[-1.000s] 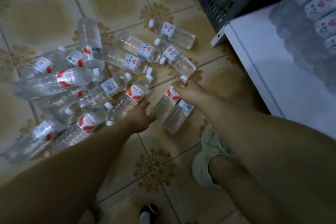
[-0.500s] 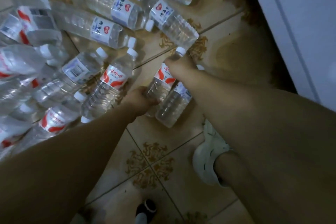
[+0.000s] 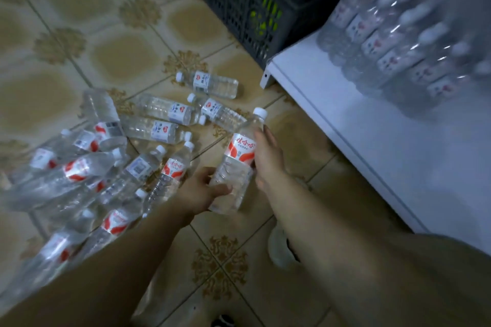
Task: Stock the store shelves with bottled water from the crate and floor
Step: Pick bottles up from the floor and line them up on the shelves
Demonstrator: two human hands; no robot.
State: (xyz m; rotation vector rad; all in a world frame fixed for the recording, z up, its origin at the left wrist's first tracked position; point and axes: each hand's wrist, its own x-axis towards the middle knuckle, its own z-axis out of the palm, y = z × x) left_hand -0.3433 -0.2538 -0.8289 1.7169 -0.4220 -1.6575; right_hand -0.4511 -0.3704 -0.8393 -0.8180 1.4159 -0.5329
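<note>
Held bottle: we have a red-labelled water bottle (image 3: pixel 238 152) lifted off the floor near the middle of our view, tilted with its white cap toward 1 o'clock.
Left grip: our left grip (image 3: pixel 202 192) wraps the bottle's lower end, with the thumb laid across the clear plastic.
Right grip: our right grip (image 3: pixel 267 156) clasps the upper half from the 3 o'clock side, just beside the label. Its fingertips are hidden behind the bottle.
Floor stock: a heap of bottles (image 3: pixel 79 170) lies on the tiled floor (image 3: pixel 66 74), spreading from 8 to 12 o'clock of the held one.
Crate: a dark crate (image 3: pixel 252 8) stands at 12 o'clock, by the shelf corner.
Shelf: a white shelf (image 3: pixel 372 154) at 3 o'clock carries blurred rows of bottles (image 3: pixel 393 42).
</note>
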